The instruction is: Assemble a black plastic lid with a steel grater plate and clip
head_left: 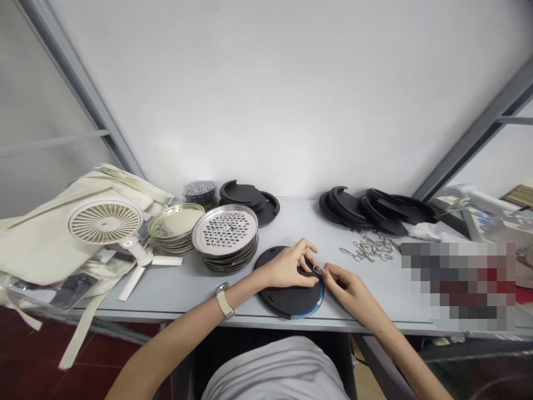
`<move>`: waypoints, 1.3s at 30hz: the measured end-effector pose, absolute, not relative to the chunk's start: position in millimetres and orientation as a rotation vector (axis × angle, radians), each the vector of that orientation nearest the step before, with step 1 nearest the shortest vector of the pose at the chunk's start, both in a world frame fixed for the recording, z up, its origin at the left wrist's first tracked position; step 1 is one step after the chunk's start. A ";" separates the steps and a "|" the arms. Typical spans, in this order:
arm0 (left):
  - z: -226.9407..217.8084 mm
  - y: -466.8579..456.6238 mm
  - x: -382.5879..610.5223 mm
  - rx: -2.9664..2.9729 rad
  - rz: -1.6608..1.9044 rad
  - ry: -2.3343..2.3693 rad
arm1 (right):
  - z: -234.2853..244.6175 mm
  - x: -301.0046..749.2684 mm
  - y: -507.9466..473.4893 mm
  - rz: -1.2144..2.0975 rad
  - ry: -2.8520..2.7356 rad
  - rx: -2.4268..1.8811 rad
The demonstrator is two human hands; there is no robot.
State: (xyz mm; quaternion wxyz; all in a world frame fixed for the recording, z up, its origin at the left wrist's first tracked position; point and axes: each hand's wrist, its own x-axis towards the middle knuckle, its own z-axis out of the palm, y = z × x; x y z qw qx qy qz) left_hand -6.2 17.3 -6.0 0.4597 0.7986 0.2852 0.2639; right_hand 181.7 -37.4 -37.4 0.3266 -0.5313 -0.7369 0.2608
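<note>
Left hand [291,264] arched over a black disc [287,301], its grip impossible to tell | right hand [345,284] pinched a metal clip [317,270] near the disc's two-o'clock edge | loose clips [372,248] lay farther out that way

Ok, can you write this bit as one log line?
Left hand: on black disc | Right hand: at metal clip near disc's edge | Nearby: loose clips

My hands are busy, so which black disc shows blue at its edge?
The black disc beneath your left hand: blue shows along its rim, while the black pieces behind show none.
</note>
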 end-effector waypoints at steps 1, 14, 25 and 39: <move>-5.7 17.1 -6.1 1.969 0.651 0.709 | -36.0 179.0 -38.3 0.667 -1.924 -1.402; -8.9 18.1 -4.8 1.907 0.669 0.660 | -34.4 179.8 -39.7 0.577 -2.018 -1.407; -10.2 19.3 -4.1 1.923 0.653 0.665 | -38.1 183.9 -39.3 0.619 -2.033 -1.374; -10.7 20.1 -4.3 1.951 0.681 0.638 | -34.7 182.4 -39.4 0.642 -2.041 -1.357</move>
